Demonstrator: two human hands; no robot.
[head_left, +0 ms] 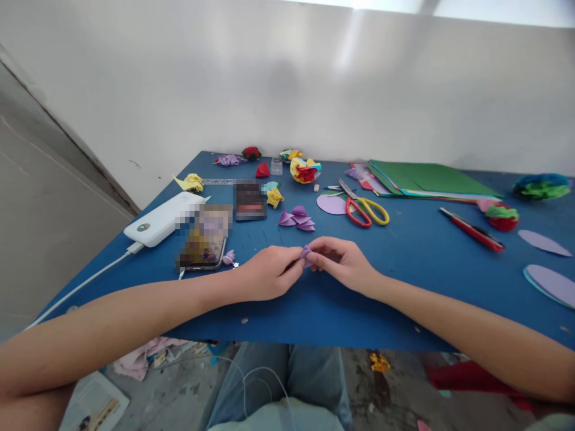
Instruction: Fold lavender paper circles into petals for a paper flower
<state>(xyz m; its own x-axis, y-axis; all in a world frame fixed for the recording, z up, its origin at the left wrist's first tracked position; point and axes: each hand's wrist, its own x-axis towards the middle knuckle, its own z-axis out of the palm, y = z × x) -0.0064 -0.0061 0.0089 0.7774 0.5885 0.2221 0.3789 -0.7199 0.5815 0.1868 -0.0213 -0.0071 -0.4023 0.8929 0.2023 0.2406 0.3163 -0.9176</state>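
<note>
Between my two hands, over the near middle of the blue table, is a small folded piece of purple paper [306, 251]. My left hand [274, 272] pinches it from the left, fingers closed. From the other side my right hand [339, 260] grips it with thumb and forefinger. The fingertips cover much of the piece. Just beyond them lies a cluster of folded purple paper petals [296, 219]. Scissors [359, 203] with one red and one yellow handle rest behind my right hand, partly over a flat purple paper oval [331, 204].
A white power bank [164, 218] with a cable and a phone [206, 236] lie at left. Paper flowers [305, 171] line the back. Green paper sheets [431, 178], a red utility knife [471, 229] and purple ovals [557, 284] are at right. The blue table [287, 323] meets a wall.
</note>
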